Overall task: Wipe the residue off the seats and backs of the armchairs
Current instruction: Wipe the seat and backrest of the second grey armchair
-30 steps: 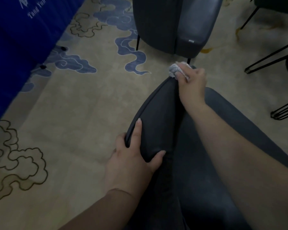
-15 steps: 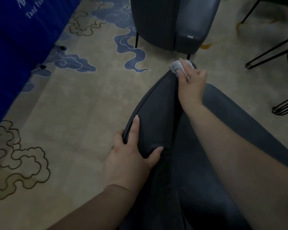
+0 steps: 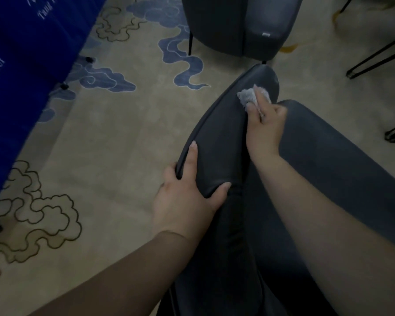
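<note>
The second armchair was cut off by the top edge, and white lettering on the blue banner ran out of frame. The grey cloth was partly hidden under the right hand; any residue was indiscernible.

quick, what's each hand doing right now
Left hand: closed on the edge of the armchair, gripping it.
Right hand: closed on a grey cloth, pressing it against the armchair.
</note>
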`<control>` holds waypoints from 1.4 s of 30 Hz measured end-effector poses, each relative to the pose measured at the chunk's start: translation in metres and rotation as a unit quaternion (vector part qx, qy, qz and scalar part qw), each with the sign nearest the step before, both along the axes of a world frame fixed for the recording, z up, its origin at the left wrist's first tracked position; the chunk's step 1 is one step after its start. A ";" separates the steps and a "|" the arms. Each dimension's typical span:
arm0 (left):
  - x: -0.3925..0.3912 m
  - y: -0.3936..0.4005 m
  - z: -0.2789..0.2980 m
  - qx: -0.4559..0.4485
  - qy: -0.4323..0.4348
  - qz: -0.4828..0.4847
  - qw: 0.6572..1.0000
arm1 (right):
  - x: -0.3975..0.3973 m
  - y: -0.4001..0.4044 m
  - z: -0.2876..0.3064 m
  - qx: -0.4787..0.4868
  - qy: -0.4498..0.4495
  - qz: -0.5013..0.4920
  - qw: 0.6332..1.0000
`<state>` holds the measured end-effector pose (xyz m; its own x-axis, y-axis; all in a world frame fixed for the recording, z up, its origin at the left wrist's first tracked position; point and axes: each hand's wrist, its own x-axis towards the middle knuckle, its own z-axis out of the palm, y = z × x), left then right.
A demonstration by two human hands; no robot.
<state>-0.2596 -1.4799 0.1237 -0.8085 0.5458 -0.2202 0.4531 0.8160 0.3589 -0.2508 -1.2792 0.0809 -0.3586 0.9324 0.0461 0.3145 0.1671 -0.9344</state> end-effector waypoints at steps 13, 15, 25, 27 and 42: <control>-0.022 0.001 0.006 0.069 -0.092 -0.067 0.991 | 0.009 -0.007 -0.001 -0.041 0.031 -0.036 0.998; -0.038 0.016 0.003 0.057 -0.090 -0.112 0.988 | 0.018 -0.023 -0.005 -0.041 0.024 -0.039 0.998; -0.096 0.123 -0.007 0.068 -0.077 -0.256 0.961 | 0.005 0.039 -0.026 -0.072 0.077 -0.113 0.988; -0.096 0.128 -0.011 0.081 -0.068 -0.256 0.961 | -0.001 0.062 -0.035 -0.134 0.120 -0.136 0.974; -0.097 0.127 -0.015 0.071 -0.055 -0.258 0.962 | -0.022 0.117 -0.026 -0.146 0.089 -0.147 0.974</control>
